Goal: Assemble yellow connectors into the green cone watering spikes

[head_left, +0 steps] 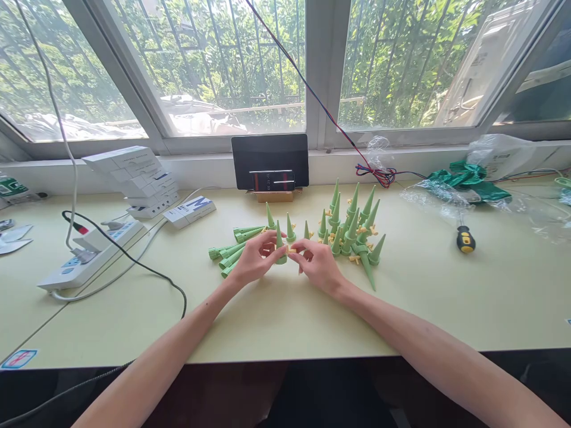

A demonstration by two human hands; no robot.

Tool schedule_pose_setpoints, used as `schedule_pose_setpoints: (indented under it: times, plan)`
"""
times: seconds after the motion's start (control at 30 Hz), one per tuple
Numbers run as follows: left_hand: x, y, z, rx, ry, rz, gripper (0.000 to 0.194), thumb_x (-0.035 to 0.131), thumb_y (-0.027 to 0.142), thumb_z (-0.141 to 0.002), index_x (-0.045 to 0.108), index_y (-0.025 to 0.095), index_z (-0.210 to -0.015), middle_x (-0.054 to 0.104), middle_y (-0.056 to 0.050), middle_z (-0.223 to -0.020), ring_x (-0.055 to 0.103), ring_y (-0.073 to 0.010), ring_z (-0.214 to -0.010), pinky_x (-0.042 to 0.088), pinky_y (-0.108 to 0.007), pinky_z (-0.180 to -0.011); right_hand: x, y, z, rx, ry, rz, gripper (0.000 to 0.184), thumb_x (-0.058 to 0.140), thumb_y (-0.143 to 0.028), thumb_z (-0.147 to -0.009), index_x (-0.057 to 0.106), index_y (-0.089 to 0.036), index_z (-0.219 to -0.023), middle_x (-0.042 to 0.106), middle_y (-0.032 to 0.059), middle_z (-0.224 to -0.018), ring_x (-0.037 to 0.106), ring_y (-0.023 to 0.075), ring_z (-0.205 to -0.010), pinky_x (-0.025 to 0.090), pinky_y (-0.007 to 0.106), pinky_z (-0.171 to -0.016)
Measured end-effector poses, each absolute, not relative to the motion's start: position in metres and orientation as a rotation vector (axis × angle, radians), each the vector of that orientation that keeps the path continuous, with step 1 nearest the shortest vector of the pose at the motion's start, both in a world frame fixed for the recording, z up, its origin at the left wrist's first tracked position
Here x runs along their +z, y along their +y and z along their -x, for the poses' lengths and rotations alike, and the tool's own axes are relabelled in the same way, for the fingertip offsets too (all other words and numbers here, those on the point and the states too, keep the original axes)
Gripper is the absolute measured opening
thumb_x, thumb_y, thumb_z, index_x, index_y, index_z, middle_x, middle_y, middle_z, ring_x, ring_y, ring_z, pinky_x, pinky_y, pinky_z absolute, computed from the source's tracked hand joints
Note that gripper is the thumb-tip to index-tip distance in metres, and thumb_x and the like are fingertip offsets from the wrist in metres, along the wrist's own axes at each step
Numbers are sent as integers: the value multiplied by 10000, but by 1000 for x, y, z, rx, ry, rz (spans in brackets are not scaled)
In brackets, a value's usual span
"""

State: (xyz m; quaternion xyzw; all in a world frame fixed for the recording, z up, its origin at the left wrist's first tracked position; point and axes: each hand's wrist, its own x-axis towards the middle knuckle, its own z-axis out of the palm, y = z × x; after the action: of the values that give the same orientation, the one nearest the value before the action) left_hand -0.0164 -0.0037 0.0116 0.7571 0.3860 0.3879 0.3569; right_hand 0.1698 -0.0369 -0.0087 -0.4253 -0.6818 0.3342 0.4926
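The left hand [257, 257] pinches a green cone [279, 244] and the right hand [317, 264] pinches a tiny yellow bit [291, 250], which could slip if squeezed crooked.

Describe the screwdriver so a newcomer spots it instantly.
On the pale table under the window, look right, past the green cones. The screwdriver lies there, its black-and-yellow handle toward the near edge, unlike the crumpled clear plastic and green plastic behind it.

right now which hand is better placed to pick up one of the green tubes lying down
Left, probably: the left hand is right beside the green tubes, while the right hand is farther off. The left would first have to let go of its upright green cone.
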Motion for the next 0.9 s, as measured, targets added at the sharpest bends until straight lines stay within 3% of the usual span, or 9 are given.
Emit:
schedule_pose_setpoints:
  times: [0.9]
  plan:
    - [12, -3, 17, 1001, 1000, -1986, 390, 668, 419, -866, 622, 177, -1169, 703, -64, -936, 707, -214, -841, 607, -332, -700, -8, -37, -169, 840, -1636, 1028, 204, 616, -388, -892, 640, -186, -871, 653, 5, -765, 564, 107, -456, 453, 258, -508]
